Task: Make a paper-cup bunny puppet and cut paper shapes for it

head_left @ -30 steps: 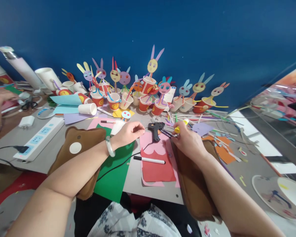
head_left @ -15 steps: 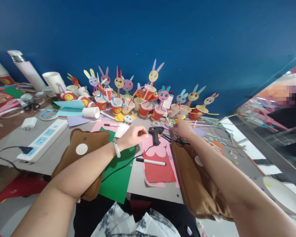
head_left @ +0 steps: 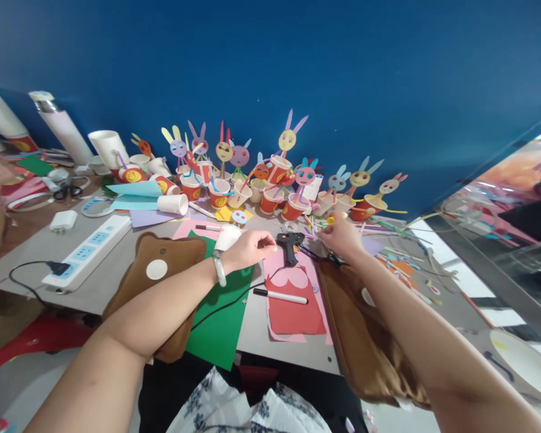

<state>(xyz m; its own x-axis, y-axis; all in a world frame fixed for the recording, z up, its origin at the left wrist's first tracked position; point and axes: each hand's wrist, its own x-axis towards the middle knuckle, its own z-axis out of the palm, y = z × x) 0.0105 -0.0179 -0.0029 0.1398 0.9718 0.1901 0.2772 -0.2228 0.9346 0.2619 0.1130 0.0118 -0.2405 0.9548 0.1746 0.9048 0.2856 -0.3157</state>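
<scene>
My left hand (head_left: 251,248), a bangle on its wrist, hovers just left of the black glue gun (head_left: 290,246). Its thumb and fingertips are pinched together; anything between them is too small to name. A white paper cup (head_left: 226,237) with a blue paper face (head_left: 238,218) above it stands behind that hand. My right hand (head_left: 342,237) is lowered right of the glue gun, among thin coloured strips and a pair of dark-handled scissors (head_left: 335,260). Its fingers look closed, their tips partly hidden, beside a small yellow item (head_left: 330,220).
Paper cups with rabbit-faced figures (head_left: 305,175) line the blue wall. Red paper (head_left: 295,316) lies under a marker (head_left: 282,296), beside green paper (head_left: 219,331). Brown cushions (head_left: 133,270) flank the middle. A power strip (head_left: 88,252) sits left; a glue gun cord crosses the green paper.
The view has shifted slightly, so the table things appear a little further right. My right hand has moved slightly down among the strips; my left hand stays pinched by the glue gun.
</scene>
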